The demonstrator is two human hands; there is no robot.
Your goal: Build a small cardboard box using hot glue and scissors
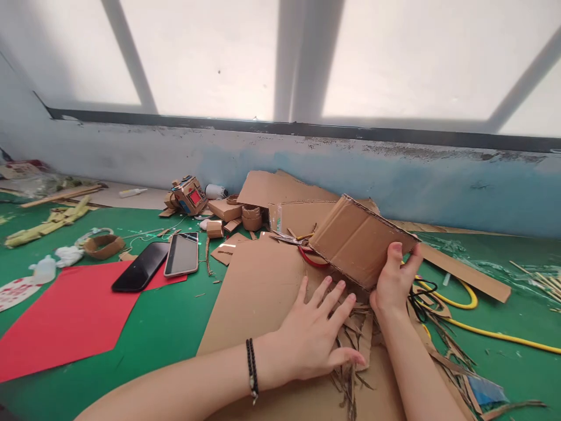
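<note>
A brown cardboard box piece is tilted up above the work area, and my right hand grips its lower right edge between thumb and fingers. My left hand lies palm down with fingers spread over a large flat cardboard sheet and thin cardboard scraps. It holds nothing. Behind the box piece's left corner, scissors with red handles are partly hidden.
Two phones and red paper lie to the left. Small cardboard rolls and a little cardboard model stand near the wall. A yellow cord runs at the right.
</note>
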